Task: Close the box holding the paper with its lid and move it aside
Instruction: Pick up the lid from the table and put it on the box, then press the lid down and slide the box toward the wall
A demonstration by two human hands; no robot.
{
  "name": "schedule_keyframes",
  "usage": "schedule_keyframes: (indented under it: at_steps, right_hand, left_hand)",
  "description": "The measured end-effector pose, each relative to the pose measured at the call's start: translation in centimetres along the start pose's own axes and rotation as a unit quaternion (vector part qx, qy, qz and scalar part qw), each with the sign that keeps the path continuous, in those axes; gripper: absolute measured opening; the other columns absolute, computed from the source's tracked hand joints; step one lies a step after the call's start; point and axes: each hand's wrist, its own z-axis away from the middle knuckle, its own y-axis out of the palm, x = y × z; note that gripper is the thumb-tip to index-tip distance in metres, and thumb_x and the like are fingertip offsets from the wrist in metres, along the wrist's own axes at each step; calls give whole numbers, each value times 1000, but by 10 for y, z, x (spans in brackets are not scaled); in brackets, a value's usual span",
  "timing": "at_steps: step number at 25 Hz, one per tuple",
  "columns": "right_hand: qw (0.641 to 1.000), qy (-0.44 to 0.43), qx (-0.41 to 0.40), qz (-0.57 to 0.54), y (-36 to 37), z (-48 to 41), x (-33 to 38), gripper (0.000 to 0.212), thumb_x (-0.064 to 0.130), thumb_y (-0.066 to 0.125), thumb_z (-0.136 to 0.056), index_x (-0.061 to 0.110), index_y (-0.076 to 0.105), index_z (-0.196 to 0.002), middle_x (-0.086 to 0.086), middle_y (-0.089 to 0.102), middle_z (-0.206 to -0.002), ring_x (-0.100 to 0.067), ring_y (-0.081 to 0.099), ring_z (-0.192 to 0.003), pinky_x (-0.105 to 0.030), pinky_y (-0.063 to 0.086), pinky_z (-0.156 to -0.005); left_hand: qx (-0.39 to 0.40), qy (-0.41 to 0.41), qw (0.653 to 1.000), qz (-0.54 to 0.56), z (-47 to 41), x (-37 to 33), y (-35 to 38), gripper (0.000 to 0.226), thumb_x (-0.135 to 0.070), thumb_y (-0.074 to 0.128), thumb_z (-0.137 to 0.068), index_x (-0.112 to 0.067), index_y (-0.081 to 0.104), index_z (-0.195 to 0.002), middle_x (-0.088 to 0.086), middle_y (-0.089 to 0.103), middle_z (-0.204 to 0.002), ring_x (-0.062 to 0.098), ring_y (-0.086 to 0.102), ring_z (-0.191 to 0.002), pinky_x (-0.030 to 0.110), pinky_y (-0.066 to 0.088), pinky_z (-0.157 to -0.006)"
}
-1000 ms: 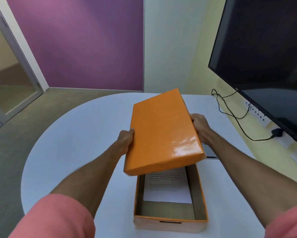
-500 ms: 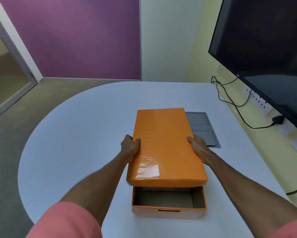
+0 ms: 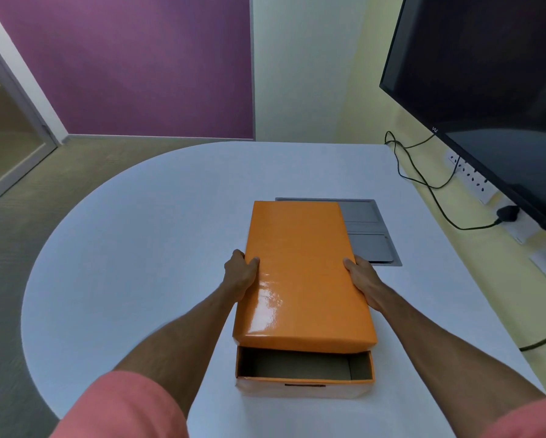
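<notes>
Lengthwise, lid (image 3: 300, 273) points away — box (image 3: 303, 387) part-covered.

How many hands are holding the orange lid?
2. The left hand grips the orange lid's left edge; the right hand grips its right edge.

The lid (image 3: 300, 273) hides most of the box (image 3: 303, 371), paper included. The monitor (image 3: 486, 90) is cropped at the right edge.

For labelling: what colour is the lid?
Glossy orange, the lid, seen in the head view.
</notes>
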Motion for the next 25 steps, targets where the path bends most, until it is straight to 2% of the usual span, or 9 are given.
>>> schedule_keyframes:
  at_steps: [3, 9, 15, 18, 21, 25]
  right_hand:
    - [1000, 10, -5, 2, 3, 1, -8, 46, 33, 38, -100, 13, 40, -142, -13, 56, -133, -29, 58, -111, -44, 48, -96]
    - [1000, 20, -4, -4, 2, 14, -16, 44, 32, 38, -101, 13, 41, -141, -13, 57, -131, -24, 57, -99, -38, 47, -84]
    - [1000, 22, -3, 2, 0, 26, -26, 44, 32, 38, -101, 12, 42, -140, -14, 57, -131, -25, 57, -98, -39, 48, -85]
    - [1000, 17, -3, 7, -1, 32, -31, 44, 31, 38, -101, 11, 42, -140, -14, 57, -131, -26, 57, -100, -40, 48, -87]
    - [999, 1, -12, 40, -1, 38, -37, 44, 33, 37, -101, 12, 42, -139, -14, 56, -131, -27, 57, -102, -43, 49, -91]
    - [986, -65, -40, 145, 3, 52, -52, 49, 40, 36, -99, 13, 36, -141, -16, 54, -134, -35, 56, -115, -50, 47, -98]
  left_hand:
    - [1, -2, 1000, 8, 3, 7, 0, 47, -33, 49, -97, -3, 41, -132, 19, 51, -135, 35, 55, -118, 41, 46, -97]
    - [-3, 16, 1000, -9, 16, 20, 2, 47, -35, 50, -96, -4, 42, -130, 17, 54, -132, 34, 57, -114, 38, 47, -90]
    - [-5, 20, 1000, -7, 32, 30, 3, 48, -36, 50, -96, -5, 42, -131, 16, 54, -133, 34, 57, -116, 40, 48, -93]
    - [-4, 49, 999, -17, 41, 39, 4, 48, -38, 48, -96, -6, 42, -131, 15, 56, -133, 34, 59, -114, 40, 49, -92]
    - [1, 75, 997, -25, 49, 49, 5, 46, -38, 44, -98, -7, 42, -133, 14, 58, -132, 33, 61, -112, 41, 50, -91]
    - [1, 100, 994, -37, 62, 61, 10, 46, -38, 38, -100, -10, 39, -136, 12, 58, -133, 32, 62, -113, 44, 50, -95]
